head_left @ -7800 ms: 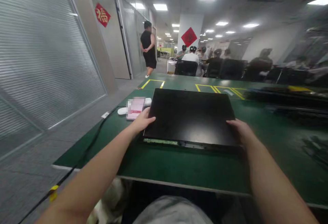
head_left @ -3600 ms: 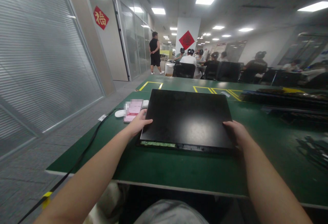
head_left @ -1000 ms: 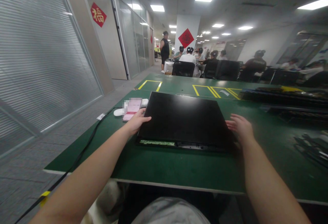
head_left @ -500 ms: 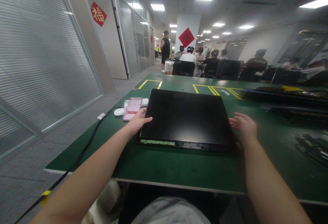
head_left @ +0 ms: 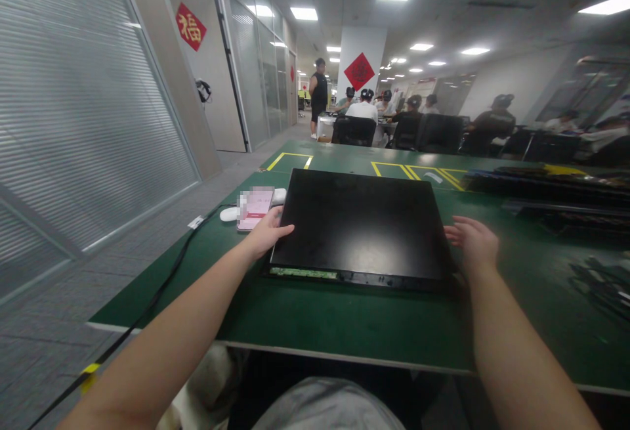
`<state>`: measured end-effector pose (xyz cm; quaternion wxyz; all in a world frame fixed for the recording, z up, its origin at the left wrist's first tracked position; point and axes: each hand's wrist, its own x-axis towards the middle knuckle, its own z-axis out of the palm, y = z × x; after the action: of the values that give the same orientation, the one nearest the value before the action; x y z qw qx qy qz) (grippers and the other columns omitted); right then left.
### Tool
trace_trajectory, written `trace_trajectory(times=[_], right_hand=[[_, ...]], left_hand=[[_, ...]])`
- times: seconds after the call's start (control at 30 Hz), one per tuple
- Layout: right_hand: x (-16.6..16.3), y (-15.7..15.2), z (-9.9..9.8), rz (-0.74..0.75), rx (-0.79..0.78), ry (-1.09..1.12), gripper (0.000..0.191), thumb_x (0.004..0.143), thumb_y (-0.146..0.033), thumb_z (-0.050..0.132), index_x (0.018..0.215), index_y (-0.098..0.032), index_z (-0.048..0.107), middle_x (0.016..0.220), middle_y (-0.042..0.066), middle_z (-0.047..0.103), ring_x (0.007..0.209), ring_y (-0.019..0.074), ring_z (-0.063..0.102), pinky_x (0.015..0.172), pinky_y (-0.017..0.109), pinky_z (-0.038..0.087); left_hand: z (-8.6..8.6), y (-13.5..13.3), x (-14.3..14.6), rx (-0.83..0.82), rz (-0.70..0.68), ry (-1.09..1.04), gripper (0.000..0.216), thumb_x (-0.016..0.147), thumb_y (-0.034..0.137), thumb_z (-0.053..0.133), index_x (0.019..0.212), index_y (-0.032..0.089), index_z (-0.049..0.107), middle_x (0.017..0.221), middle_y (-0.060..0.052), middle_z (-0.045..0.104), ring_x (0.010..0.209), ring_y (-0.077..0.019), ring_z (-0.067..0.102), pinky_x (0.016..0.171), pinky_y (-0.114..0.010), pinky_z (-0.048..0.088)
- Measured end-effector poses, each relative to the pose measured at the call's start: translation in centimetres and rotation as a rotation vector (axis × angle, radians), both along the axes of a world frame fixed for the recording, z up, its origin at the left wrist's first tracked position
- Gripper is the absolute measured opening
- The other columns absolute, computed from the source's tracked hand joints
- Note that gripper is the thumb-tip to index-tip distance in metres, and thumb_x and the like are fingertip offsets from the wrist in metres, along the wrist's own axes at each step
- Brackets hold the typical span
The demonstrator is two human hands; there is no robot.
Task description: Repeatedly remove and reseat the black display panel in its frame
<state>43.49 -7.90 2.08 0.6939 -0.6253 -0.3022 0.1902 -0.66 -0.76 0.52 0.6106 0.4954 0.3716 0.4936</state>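
Observation:
A black flat display panel (head_left: 359,226) lies screen up in front of me on the green table. Along its near edge runs a dark strip with a green circuit board (head_left: 305,273) at the left part. My left hand (head_left: 266,233) grips the panel's left edge, thumb on the top face and fingers at the side, partly hidden. At the right edge, my right hand (head_left: 472,243) has its fingertips against the panel's side; its thumb is out of sight. Whether the panel is lifted off the strip beneath is unclear.
A phone (head_left: 256,210) and white rounded objects (head_left: 229,214) sit left of the panel. Dark stacked parts (head_left: 541,187) and cables (head_left: 603,285) lie to the right. A black cable (head_left: 172,272) crosses the table's left edge. Several people sit beyond the table (head_left: 344,325).
The panel's far right corner and my right hand have shifted slightly to the right. My left hand keeps its grip. A black-and-white object now shows at the door on the left.

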Motion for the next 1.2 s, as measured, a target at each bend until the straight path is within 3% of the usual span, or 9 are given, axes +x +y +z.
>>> trace_trajectory(times=[0.37, 0.97, 1.2], right_hand=[[-0.03, 0.21, 0.04, -0.036, 0.063, 0.005, 0.023, 0.061, -0.025, 0.065, 0.082, -0.016, 0.068, 0.062, 0.003, 0.067, 0.052, 0.0139, 0.061, 0.039, 0.018, 0.036], [0.34, 0.31, -0.38, -0.039, 0.028, -0.040, 0.022, 0.062, -0.028, 0.065, 0.081, -0.017, 0.069, 0.063, 0.004, 0.067, 0.053, 0.0152, 0.062, 0.040, 0.020, 0.038], [0.27, 0.34, -0.37, -0.034, 0.029, -0.042, 0.024, 0.062, -0.027, 0.064, 0.083, -0.017, 0.069, 0.063, 0.003, 0.067, 0.052, 0.0144, 0.061, 0.040, 0.020, 0.039]], left_hand=[[-0.16, 0.22, -0.14, 0.002, 0.009, 0.015, 0.060, 0.064, 0.009, 0.081, 0.115, 0.019, 0.052, 0.091, -0.004, 0.077, 0.083, -0.0235, 0.075, 0.081, -0.039, 0.059], [0.00, 0.00, 0.04, 0.022, -0.003, 0.053, 0.059, 0.065, 0.013, 0.081, 0.115, 0.020, 0.050, 0.093, -0.003, 0.076, 0.082, -0.0231, 0.074, 0.082, -0.042, 0.058], [-0.37, 0.14, 0.11, 0.122, 0.008, 0.095, 0.057, 0.065, 0.017, 0.082, 0.114, 0.020, 0.053, 0.107, -0.006, 0.075, 0.105, -0.0276, 0.070, 0.101, -0.050, 0.050]])
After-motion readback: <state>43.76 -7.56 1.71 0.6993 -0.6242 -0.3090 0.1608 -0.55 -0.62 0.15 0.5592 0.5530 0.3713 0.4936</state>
